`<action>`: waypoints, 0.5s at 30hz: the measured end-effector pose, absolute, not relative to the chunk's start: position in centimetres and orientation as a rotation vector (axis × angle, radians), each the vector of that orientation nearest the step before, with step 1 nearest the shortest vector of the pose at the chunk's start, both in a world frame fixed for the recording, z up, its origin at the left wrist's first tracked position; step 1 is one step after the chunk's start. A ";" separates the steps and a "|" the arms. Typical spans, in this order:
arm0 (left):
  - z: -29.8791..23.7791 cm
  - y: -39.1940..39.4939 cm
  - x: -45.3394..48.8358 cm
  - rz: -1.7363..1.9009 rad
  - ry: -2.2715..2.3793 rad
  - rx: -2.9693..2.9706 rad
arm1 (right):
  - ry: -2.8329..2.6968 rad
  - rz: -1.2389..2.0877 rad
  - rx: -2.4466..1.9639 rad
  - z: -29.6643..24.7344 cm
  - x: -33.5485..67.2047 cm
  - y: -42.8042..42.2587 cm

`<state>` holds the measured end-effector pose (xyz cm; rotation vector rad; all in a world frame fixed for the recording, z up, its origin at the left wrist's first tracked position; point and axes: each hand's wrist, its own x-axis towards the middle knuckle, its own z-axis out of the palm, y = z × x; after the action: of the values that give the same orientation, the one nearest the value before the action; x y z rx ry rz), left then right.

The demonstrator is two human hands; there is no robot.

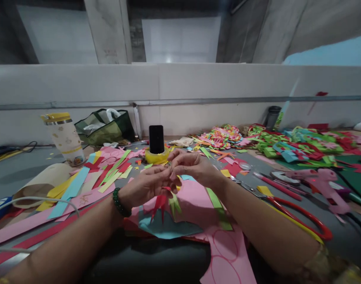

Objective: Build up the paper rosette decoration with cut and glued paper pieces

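Note:
My left hand (149,183), with a dark green bead bracelet (120,203) at its wrist, meets my right hand (195,167) at the fingertips, above the paper pile. Both hands are closed in a pinch, and whatever is between the fingers is too small and covered to name. Right below them are a red pointed paper piece (159,207) and a green forked paper piece (175,205); I cannot tell whether they hang from the fingers or lie on the pile. Under these lie pink paper (195,201) and light blue paper (168,225). Pink paper with drawn circles (227,252) overhangs the front edge.
A phone (156,139) stands in a yellow tape roll (157,157). Right of my hands lie red-handled scissors (301,219) and a pink glue gun (322,185). Coloured strips (71,189), a cardboard tube (41,185) and a tumbler (64,138) are left. Felt-like cutouts (224,136) heap behind.

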<state>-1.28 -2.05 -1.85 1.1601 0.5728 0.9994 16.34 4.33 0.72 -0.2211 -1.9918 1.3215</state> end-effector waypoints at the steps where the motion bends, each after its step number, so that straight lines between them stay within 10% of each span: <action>1: -1.9 -2.0 -1.2 1.017 0.575 1.139 | -1.975 1.353 -0.213 0.7 16.4 4.4; 15: -2.6 -1.2 -1.1 1.434 0.948 1.481 | -2.280 0.469 -0.593 0.2 16.0 3.8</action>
<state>-1.09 -1.19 -2.63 1.4812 0.9477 1.4340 15.99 3.82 0.25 -0.5931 -2.2802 0.4687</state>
